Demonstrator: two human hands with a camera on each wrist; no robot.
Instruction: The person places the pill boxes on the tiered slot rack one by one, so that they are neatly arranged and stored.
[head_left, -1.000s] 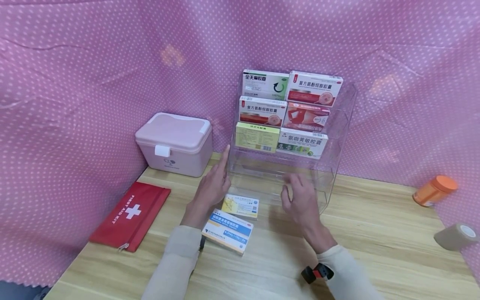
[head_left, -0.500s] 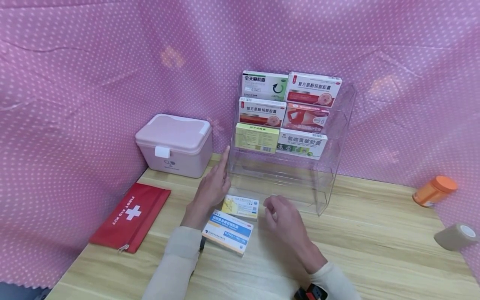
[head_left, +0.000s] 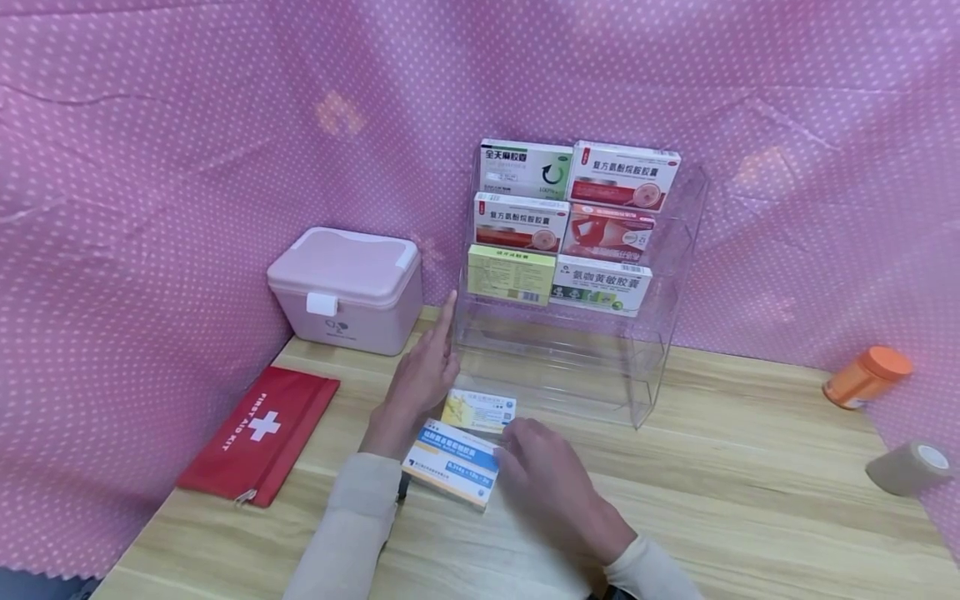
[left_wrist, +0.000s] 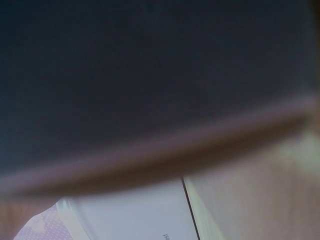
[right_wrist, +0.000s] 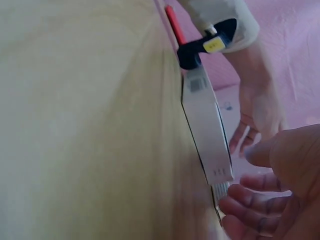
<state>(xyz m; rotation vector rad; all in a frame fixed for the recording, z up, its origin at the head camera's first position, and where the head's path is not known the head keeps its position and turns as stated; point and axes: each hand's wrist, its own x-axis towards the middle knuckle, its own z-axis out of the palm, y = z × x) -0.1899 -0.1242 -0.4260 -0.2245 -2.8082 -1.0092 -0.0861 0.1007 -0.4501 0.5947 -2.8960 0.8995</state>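
A clear acrylic rack point(head_left: 555, 392) stands at the back of the table, with several medicine boxes in its upper tiers. My left hand point(head_left: 422, 371) is at the rack's left side, index finger pointing forward along the edge; I cannot tell if it touches. In front lie a blue-and-white medicine box point(head_left: 452, 467) and a yellow-and-white medicine box point(head_left: 478, 412). My right hand point(head_left: 551, 471) is beside the right end of the blue-and-white box. The right wrist view has its thumb and loosely bent fingers around the box's end point(right_wrist: 207, 127), not visibly pinching it.
Left of the rack stands a pink lidded storage box point(head_left: 345, 292), and a red first aid pouch point(head_left: 260, 435) lies before it. An orange bottle point(head_left: 867, 377) and a beige roll point(head_left: 907, 469) lie far right. A dark blur covers most of the left wrist view.
My right hand has come from the rack's lower front, left and toward me, to the blue-and-white medicine box. The left hand stays by the rack.
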